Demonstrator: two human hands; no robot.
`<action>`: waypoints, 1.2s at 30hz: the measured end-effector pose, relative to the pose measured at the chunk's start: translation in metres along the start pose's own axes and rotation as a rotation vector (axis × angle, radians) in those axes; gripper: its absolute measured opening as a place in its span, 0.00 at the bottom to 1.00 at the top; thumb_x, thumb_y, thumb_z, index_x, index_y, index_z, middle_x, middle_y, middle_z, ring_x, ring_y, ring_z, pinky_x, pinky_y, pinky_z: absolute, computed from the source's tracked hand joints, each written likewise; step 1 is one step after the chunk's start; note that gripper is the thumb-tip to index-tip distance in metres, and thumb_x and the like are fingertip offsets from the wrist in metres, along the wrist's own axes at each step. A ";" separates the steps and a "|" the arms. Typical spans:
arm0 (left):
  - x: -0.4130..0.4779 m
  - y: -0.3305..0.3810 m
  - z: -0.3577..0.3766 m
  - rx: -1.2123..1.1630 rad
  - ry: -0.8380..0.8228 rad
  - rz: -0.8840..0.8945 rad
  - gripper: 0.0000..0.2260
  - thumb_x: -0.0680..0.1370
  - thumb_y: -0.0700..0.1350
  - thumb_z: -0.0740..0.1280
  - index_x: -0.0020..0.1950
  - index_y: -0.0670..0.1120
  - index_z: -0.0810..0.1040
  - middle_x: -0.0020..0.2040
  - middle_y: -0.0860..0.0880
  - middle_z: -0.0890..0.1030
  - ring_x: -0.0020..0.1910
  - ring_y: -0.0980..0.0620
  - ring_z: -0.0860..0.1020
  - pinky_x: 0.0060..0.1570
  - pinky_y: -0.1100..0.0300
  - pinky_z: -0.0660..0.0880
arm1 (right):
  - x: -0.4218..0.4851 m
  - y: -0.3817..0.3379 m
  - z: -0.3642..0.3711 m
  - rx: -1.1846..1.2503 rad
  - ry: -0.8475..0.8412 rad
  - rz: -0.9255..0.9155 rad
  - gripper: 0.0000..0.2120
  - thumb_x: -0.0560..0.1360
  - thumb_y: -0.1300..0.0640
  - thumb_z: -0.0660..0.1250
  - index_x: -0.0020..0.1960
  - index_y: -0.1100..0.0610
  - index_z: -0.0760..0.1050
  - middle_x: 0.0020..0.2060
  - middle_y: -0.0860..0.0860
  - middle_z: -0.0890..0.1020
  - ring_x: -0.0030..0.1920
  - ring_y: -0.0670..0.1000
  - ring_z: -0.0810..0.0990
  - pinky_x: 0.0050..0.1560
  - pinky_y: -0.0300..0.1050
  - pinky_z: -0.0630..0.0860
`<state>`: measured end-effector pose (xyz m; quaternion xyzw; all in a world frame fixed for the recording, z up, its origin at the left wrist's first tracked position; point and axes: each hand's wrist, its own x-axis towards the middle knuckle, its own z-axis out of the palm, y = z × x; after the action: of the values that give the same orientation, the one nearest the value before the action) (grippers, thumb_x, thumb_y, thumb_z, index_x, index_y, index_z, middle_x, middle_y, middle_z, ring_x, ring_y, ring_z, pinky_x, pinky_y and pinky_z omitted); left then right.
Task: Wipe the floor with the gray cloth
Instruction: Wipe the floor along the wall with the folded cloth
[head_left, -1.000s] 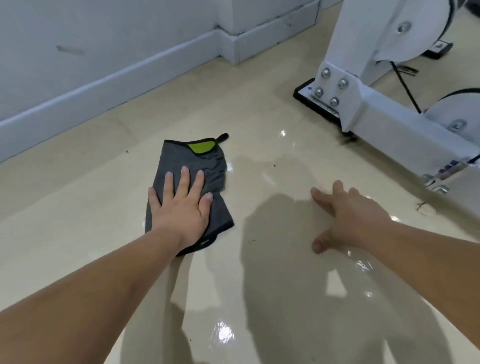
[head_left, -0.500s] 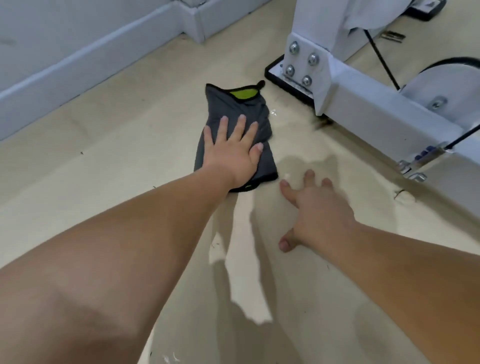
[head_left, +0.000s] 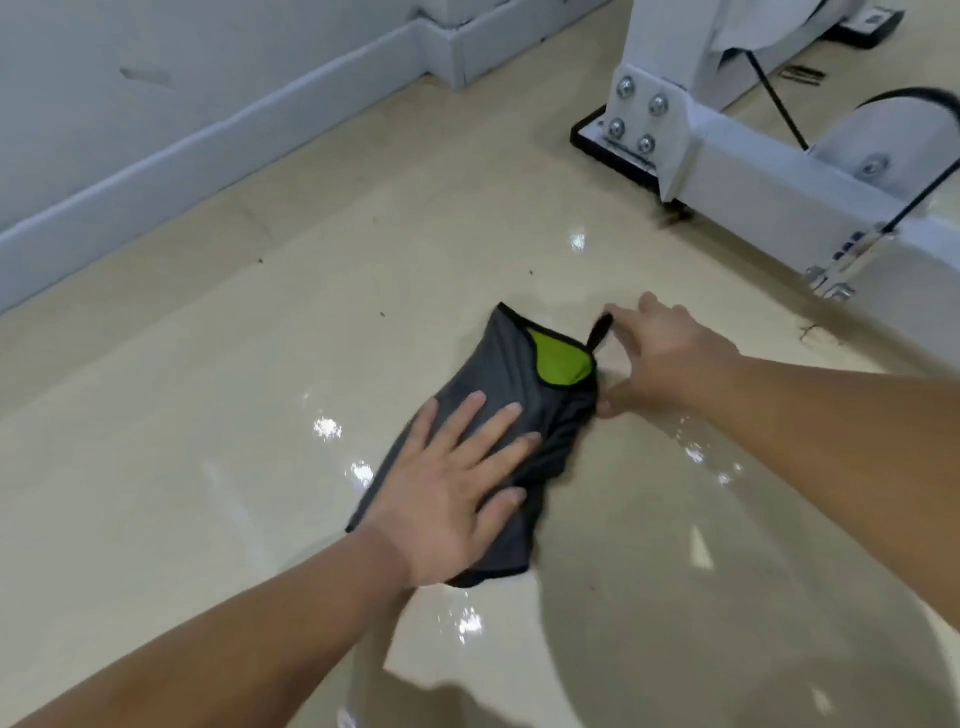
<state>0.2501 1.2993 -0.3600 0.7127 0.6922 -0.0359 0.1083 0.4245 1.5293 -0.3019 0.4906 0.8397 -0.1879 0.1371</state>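
Cloth (head_left: 498, 374) under left hand (head_left: 452, 488), beside right (head_left: 660, 358)

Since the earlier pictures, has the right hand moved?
Yes. The right hand went from bare floor to the gray cloth, touching its right edge, though the white machine shows the camera shifted too.

Cloth (head_left: 498, 379) partly under left hand (head_left: 452, 493)

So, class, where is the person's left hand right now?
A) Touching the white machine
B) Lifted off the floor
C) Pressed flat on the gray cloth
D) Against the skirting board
C: the left hand lies spread flat on the gray cloth, far from the machine.
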 end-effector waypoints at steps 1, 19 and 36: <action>-0.013 -0.008 0.002 -0.013 0.013 -0.041 0.26 0.86 0.62 0.49 0.84 0.60 0.60 0.85 0.54 0.58 0.85 0.46 0.51 0.81 0.36 0.49 | -0.015 0.001 0.005 -0.029 0.084 -0.050 0.35 0.61 0.34 0.79 0.61 0.44 0.70 0.54 0.49 0.70 0.61 0.56 0.72 0.47 0.52 0.75; 0.081 0.233 -0.001 -0.043 -0.122 0.105 0.29 0.85 0.63 0.42 0.86 0.58 0.42 0.86 0.51 0.38 0.83 0.38 0.32 0.75 0.28 0.33 | -0.265 0.156 0.037 0.390 0.151 0.390 0.08 0.79 0.47 0.63 0.45 0.45 0.80 0.32 0.44 0.82 0.38 0.48 0.81 0.43 0.51 0.81; 0.004 0.189 0.017 0.009 -0.064 0.415 0.27 0.86 0.62 0.45 0.85 0.60 0.51 0.87 0.54 0.47 0.85 0.48 0.41 0.80 0.39 0.37 | -0.282 0.110 0.047 0.336 0.046 0.432 0.04 0.79 0.51 0.64 0.49 0.50 0.76 0.43 0.51 0.83 0.42 0.51 0.80 0.37 0.43 0.71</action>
<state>0.4397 1.2959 -0.3574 0.8388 0.5267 -0.0387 0.1321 0.6591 1.3395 -0.2467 0.6785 0.6755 -0.2795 0.0716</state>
